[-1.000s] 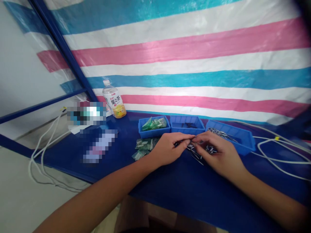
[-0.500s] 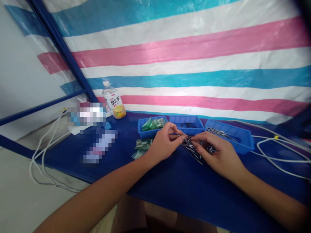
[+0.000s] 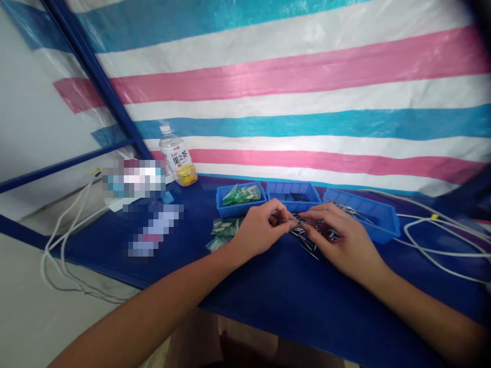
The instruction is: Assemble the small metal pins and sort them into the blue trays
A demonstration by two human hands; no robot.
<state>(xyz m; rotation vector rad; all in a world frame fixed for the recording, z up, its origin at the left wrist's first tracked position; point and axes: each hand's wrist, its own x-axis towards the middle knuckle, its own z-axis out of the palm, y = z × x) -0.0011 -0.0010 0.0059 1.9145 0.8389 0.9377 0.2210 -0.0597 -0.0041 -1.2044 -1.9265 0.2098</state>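
On the smooth blue table stood three plastic bins, one corner hidden by the right hand; it and the left hand nearly met over a half-covered heap of slender metallic pieces. And there, a slim shiny rod, apparently pinched in the left fingertips, reached toward the right ones, whose grip couldn't be told.

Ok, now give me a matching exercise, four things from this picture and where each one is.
1. bottle
2. bright green bags
3. pile of metal pieces
4. small dark bits

A. in the middle tray
B. between the left hand and right hand
C. in the left tray
D. before the striped sheet, left of the trays

Pairs: 1-D, 2-C, 3-B, 4-A
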